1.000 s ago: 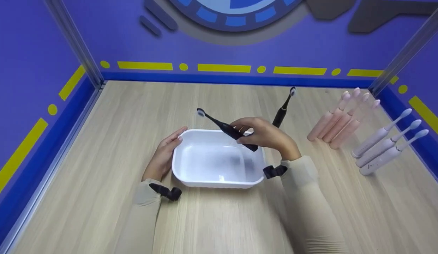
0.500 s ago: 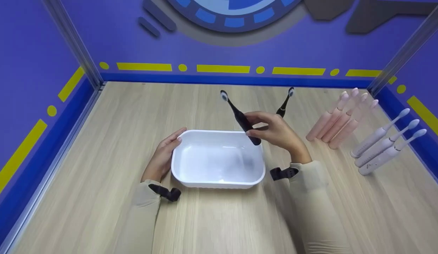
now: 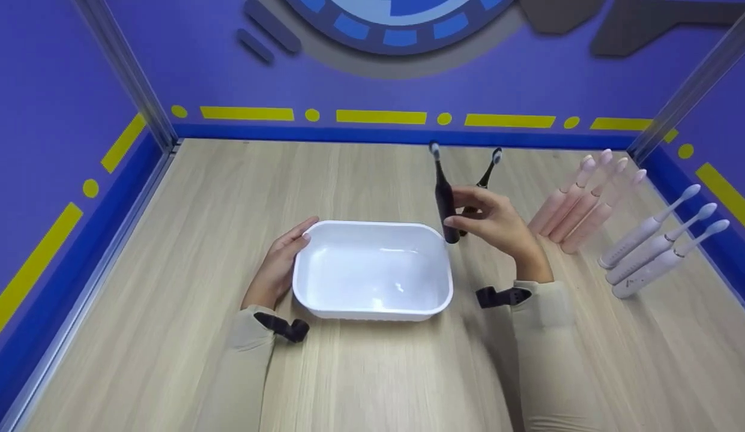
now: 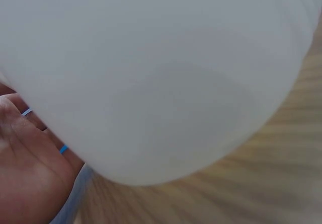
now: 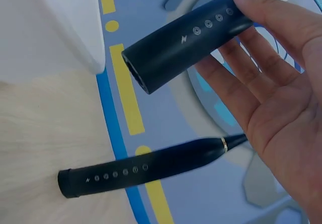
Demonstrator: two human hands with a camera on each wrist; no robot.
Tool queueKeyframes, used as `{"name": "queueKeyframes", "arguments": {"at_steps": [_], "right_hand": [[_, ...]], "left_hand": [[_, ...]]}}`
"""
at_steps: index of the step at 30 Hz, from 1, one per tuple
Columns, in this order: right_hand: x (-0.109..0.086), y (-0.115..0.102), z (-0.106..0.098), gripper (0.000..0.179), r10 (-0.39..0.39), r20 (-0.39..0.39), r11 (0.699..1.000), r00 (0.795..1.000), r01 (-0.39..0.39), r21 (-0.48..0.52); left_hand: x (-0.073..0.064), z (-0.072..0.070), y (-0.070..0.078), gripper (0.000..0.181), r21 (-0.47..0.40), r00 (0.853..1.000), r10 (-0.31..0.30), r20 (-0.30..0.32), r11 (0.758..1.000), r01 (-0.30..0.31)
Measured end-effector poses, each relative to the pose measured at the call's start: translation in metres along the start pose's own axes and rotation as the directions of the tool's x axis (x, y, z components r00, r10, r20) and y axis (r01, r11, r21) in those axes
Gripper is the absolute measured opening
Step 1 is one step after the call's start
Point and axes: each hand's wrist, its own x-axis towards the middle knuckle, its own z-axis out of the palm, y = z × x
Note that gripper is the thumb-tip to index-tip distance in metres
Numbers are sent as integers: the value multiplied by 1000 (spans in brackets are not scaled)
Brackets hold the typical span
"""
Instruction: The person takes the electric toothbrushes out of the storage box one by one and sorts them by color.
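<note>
In the head view a black electric toothbrush (image 3: 445, 201) stands nearly upright in my right hand (image 3: 498, 225), pinched by its handle between thumb and fingers. It is raised off the table, just beyond the right back corner of a white plastic tub (image 3: 372, 306). Behind that hand stands a second black electric toothbrush (image 3: 486, 174), partly hidden by it; the right wrist view shows its button-lined handle base on the table. My left hand (image 3: 278, 264) grips the tub's left edge, thumb at the rim. In the left wrist view the tub's pale wall (image 4: 166, 108) hides most of its fingers.
Several pink electric toothbrushes (image 3: 579, 210) stand upright in a group to the right. Beside them, nearer me, are 3 white electric toothbrushes (image 3: 651, 264). Blue-purple panels (image 3: 372, 90) wall in the wooden table (image 3: 228, 192) at the back and sides.
My right hand has carried the black toothbrush rightward from over the tub to beside its back corner, turning it from slanted to nearly upright. The left hand and tub stay put.
</note>
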Motion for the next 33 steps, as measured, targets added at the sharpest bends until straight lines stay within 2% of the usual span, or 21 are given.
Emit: {"name": "queueKeyframes", "arguments": {"at_steps": [4, 11, 14, 20, 33], "right_hand": [[-4, 3, -7, 43, 20, -44, 999, 999, -18, 47], [-12, 12, -19, 47, 46, -136, 979, 990, -18, 204], [-16, 16, -24, 47, 68, -167, 975, 984, -30, 221], [-21, 25, -33, 45, 129, -213, 971, 969, -80, 224], [-30, 47, -44, 43, 172, -260, 975, 950, -127, 180]], "left_hand": [[1, 0, 0, 45, -13, 1000, 4, 7, 1000, -4], [0, -1, 0, 46, 4, 1000, 3, 10, 1000, -3], [0, -1, 0, 46, 16, 1000, 3, 9, 1000, -3], [-1, 0, 1, 45, 31, 1000, 3, -5, 1000, -3], [0, -1, -2, 45, 34, 1000, 8, -8, 999, -8]]}}
